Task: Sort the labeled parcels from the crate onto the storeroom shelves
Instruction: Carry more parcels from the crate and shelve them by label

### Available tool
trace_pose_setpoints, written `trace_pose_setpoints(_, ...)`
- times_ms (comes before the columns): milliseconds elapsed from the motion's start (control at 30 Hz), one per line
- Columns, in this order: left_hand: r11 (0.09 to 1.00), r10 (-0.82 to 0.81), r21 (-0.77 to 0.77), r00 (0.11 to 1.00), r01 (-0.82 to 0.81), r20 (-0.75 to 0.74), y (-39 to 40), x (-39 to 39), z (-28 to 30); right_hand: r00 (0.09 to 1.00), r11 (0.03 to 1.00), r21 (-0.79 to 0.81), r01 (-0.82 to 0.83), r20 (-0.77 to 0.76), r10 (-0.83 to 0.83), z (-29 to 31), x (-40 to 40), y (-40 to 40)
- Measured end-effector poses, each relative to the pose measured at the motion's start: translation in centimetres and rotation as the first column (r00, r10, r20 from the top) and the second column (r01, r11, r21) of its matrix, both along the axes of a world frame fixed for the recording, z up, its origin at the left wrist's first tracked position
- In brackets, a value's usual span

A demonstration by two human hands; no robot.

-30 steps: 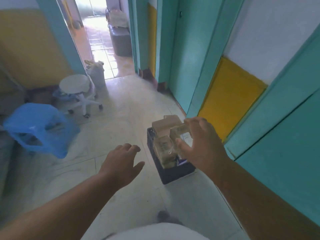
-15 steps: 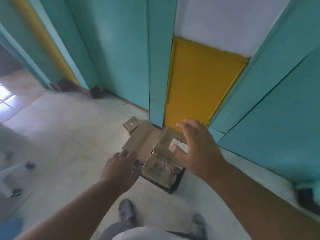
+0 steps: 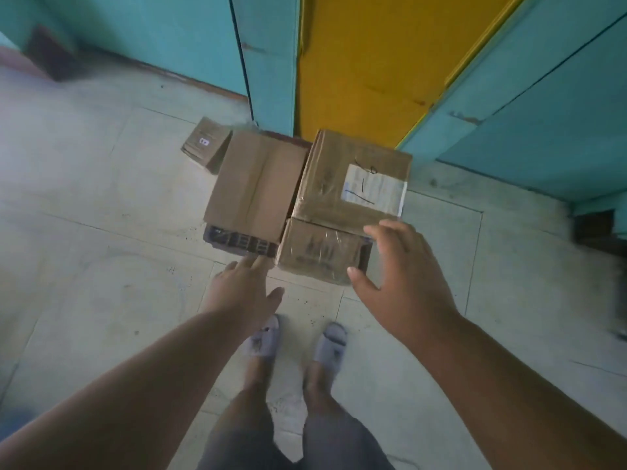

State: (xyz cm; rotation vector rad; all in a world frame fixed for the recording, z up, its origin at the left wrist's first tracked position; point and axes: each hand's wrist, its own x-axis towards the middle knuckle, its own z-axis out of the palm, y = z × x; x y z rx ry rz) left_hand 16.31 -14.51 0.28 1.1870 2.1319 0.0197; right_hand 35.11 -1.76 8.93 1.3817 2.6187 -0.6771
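A dark plastic crate point(image 3: 237, 244) stands on the floor against the wall, filled with cardboard parcels. A plain brown parcel point(image 3: 256, 186) lies on its left side. On the right lies a taped parcel with a white label point(image 3: 353, 179), and below it a smaller taped parcel point(image 3: 319, 254). My right hand point(image 3: 403, 279) hovers open just over the near right corner of these two, fingers spread. My left hand point(image 3: 244, 293) reaches with straight fingers toward the crate's near edge and holds nothing.
A small labeled box point(image 3: 207, 144) lies on the floor behind the crate's left corner. Teal panels point(image 3: 543, 113) and a yellow wall strip point(image 3: 366, 62) stand right behind. My feet in grey slippers point(image 3: 264, 340) stand close before the crate on the pale tiled floor point(image 3: 101, 232).
The view has swung from the corridor down onto the crate as I stepped up to it. Both hands have come down closer to the parcels.
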Motion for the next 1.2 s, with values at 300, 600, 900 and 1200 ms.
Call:
trace_pose_setpoints(300,0.976,0.193,-0.128,0.972,-0.176,0.133,2.5,-0.7,-14.6,0.988,0.997,-0.071,0.022,0.155,-0.011,-15.2,-0.4,2.4)
trace_pose_setpoints(600,0.905,0.39,0.018,0.847,-0.425,0.36,2.1,0.2,-16.0,0.982,0.955,-0.232,0.182,0.098,-0.164,-19.8,0.0,0.8)
trace_pose_setpoints(900,0.548,0.776,-0.129,0.445,-0.826,0.448,0.8,0.1,2.9,0.943,0.944,-0.313,0.11,-0.266,-0.198,-1.0,1.8,-0.9)
trace_pose_setpoints(1200,0.528,0.665,-0.208,0.248,-0.824,0.704,-1.6,0.3,21.5,0.878,0.916,-0.377,0.138,-0.382,-0.289,18.0,1.4,0.3)
